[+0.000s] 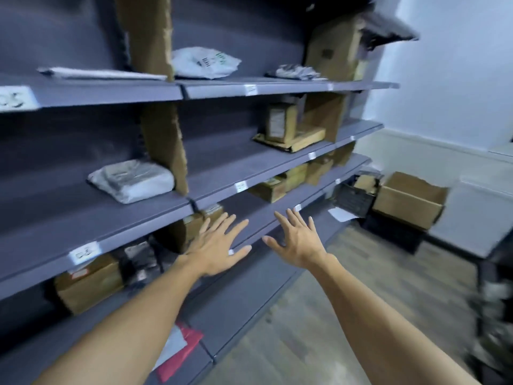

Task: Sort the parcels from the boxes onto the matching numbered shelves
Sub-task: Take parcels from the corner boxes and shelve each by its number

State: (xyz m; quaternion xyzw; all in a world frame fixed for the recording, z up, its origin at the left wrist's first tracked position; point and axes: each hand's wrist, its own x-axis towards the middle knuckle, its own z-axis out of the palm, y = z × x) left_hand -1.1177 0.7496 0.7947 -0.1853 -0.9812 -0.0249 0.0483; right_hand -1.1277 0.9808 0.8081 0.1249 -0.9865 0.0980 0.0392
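Grey metal shelves [111, 229] with small white number labels [83, 252] fill the left and centre. Both my arms reach forward in front of a low shelf. My left hand [219, 245] and my right hand [297, 240] have their fingers spread and hold nothing. Parcels lie on the shelves: a white plastic bag [133, 180] on the middle shelf, another white bag [205, 62] above, brown boxes [288, 129] further right, and a brown box [88, 282] low on the left. An open cardboard box [408, 201] stands on the floor at the right.
Cardboard dividers [163, 145] stand upright between shelf sections. A black crate [355, 201] sits beside the open box. A red and white flat parcel [177, 348] lies on the lowest shelf. A white table edge [477, 218] juts in at the right, over wood-look floor [319, 315].
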